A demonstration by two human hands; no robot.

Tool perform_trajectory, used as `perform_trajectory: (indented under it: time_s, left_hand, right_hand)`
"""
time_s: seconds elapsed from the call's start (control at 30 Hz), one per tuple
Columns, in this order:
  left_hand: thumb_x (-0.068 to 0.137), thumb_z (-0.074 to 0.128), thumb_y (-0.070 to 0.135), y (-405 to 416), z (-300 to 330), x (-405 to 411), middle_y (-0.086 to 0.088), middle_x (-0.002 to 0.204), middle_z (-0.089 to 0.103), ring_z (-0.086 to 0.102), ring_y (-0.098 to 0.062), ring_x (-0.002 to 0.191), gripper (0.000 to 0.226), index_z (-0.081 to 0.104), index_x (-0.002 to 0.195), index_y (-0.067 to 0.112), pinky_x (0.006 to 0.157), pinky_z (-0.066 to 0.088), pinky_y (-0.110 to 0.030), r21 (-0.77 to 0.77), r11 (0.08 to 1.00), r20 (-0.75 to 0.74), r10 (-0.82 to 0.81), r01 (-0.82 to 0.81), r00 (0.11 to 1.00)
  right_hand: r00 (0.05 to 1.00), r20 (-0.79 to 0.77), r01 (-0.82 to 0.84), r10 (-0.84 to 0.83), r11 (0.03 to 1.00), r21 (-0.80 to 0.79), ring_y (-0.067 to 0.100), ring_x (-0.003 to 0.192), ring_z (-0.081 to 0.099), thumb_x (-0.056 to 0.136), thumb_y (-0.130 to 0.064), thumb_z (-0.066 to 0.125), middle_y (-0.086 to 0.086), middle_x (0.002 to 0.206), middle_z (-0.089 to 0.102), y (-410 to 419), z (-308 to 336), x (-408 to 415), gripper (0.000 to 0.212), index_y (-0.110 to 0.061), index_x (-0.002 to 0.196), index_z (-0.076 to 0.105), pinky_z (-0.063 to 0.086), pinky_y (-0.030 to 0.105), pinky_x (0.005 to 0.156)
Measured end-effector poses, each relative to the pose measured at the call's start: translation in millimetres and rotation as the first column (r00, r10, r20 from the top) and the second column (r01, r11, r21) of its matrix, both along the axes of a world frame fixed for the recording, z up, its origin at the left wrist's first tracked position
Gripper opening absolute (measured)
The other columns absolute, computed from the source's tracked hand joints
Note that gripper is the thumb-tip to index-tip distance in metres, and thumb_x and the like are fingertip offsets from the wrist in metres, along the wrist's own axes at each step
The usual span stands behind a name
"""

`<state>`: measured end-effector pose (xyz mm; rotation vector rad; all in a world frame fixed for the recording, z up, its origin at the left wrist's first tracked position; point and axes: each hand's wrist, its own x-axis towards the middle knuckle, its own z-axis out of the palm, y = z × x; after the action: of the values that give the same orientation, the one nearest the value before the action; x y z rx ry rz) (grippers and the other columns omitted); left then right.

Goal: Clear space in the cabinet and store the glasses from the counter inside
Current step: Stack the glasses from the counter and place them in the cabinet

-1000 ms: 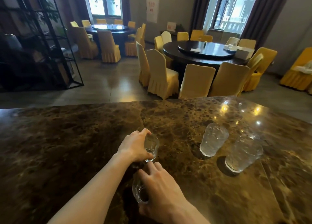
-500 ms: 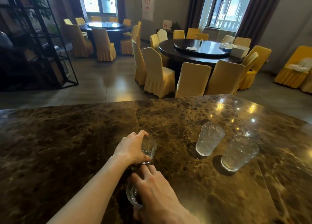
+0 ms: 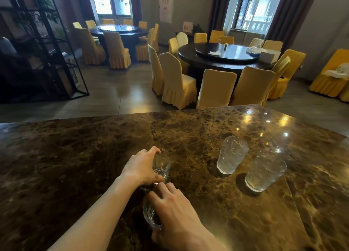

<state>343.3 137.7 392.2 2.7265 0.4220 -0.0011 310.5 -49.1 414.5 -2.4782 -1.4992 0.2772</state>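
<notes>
Nearest: your right hand point(image 3: 175, 211) is curled over a small clear glass point(image 3: 151, 215) close to the near edge of the marble counter point(image 3: 75, 156). The fingers wrap its right side and top; the glass leans left and its base looks clear of, or barely on, the stone — cannot tell which. Before you carry it, firm the hold low on the wall rather than at the rim, so it cannot pivot out.

Just beyond, almost touching your right fingertips: your left hand point(image 3: 140, 167) grips a second small glass point(image 3: 161, 165), thumb on the far side, fingers round the near side. The two glasses sit very near each other. Judgement: lift them apart, one slightly ahead of the other, or they will knock.

Farther right, well apart from both hands: two taller textured tumblers point(image 3: 231, 155) and point(image 3: 264, 170), upright, close beside one another, untouched. These need a second trip; do not try to stack them onto the current load.

The cabinet is not in view, so turn slowly with both hands full, and keep the glasses level.

Far field: round dining tables point(image 3: 224, 53) with yellow-covered chairs point(image 3: 175, 80), a black shelf frame point(image 3: 47, 42) at left.
</notes>
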Motion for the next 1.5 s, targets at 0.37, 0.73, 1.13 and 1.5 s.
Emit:
perform_trajectory:
  time_s: [0.37,0.73,1.13,1.5]
  left_hand:
    - [0.064,0.077,0.067,-2,14,0,0.002,0.134,0.055,0.059,-0.021,0.115,0.102,0.020,0.146,0.048,0.088,0.052,-0.033,0.077,0.996,-0.112,-0.023,0.032,0.993]
    - [0.069,0.070,0.073,-117,95,89,0.010,0.139,0.048,0.047,-0.015,0.128,0.090,0.028,0.145,0.047,0.101,0.044,-0.039,0.051,0.929,0.146,-0.370,0.366,0.918]
    - [0.062,0.087,0.055,-200,67,158,0.004,0.151,0.035,0.036,-0.025,0.137,0.109,0.024,0.150,0.043,0.105,0.042,-0.045,0.157,0.856,-0.137,-0.476,0.493,0.869]
    - [0.068,0.089,0.038,-181,75,141,0.004,0.130,0.048,0.045,-0.022,0.124,0.080,0.048,0.136,0.037,0.099,0.049,-0.041,0.095,0.891,-0.040,-0.443,0.445,0.896]
  right_hand:
    - [1.000,-0.011,0.005,-0.005,0.999,0.052,0.023,0.129,0.037,0.080,-0.058,0.069,0.002,0.149,0.038,-19,24,11,0.075,-0.029,0.143,0.040,0.038,0.043,0.105]
    - [0.775,0.252,0.508,-0.580,0.808,0.299,0.015,0.103,0.055,0.077,-0.052,0.077,-0.008,0.109,0.057,-176,97,135,0.047,-0.031,0.116,0.059,0.052,0.034,0.086]
    - [0.793,0.037,0.608,-0.608,0.786,-0.111,0.023,0.134,0.038,0.062,-0.065,0.083,-0.005,0.147,0.036,-225,44,191,0.113,-0.039,0.154,0.021,0.045,0.042,0.103]
    - [0.826,0.030,0.564,-0.563,0.824,-0.062,0.016,0.107,0.052,0.067,-0.045,0.086,-0.007,0.119,0.049,-212,49,184,0.088,-0.034,0.142,0.042,0.050,0.031,0.085]
